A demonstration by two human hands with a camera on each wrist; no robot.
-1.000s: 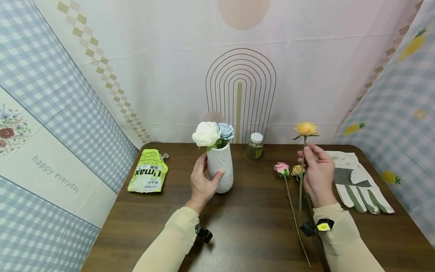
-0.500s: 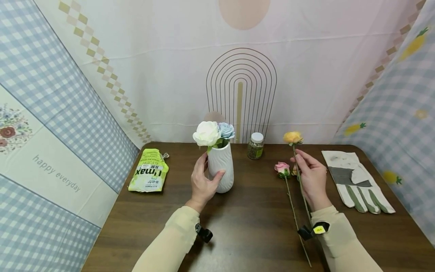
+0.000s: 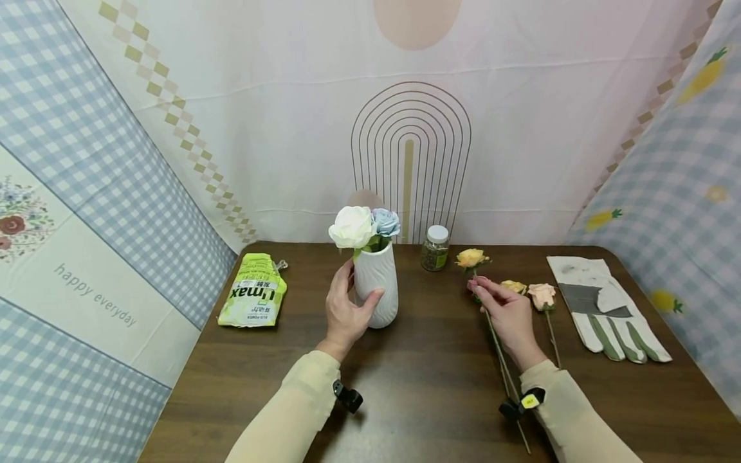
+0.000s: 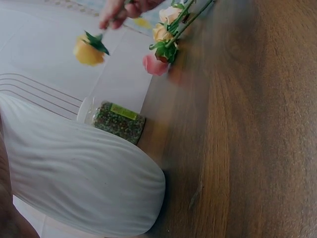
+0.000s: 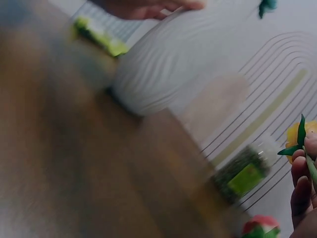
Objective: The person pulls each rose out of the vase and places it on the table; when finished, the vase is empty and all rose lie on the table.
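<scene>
My left hand (image 3: 346,312) grips the white ribbed vase (image 3: 381,289) from its left side, thumb across the front. The vase stands upright, holding a white rose (image 3: 352,227) and a light blue rose (image 3: 386,222). To the right, my right hand (image 3: 511,316) pinches the stem of a yellow rose (image 3: 471,258) just below its bloom. That bloom is up off the table in the left wrist view. A pink rose (image 4: 154,65) lies beneath, largely covered by the right hand in the head view. Beside it lie a yellowish rose (image 3: 514,287) and a peach rose (image 3: 543,296).
A small jar (image 3: 435,249) with a white lid stands behind, right of the vase. A green-and-white packet (image 3: 253,292) lies at the left. White and grey gloves (image 3: 604,308) lie on the right. Patterned cloth (image 3: 312,128) hangs behind the wooden table (image 3: 417,386).
My right hand has moved left and lower with the yellow rose, whose bloom now leans toward the vase. The peach rose has come into view. My left hand and the vase have stayed put.
</scene>
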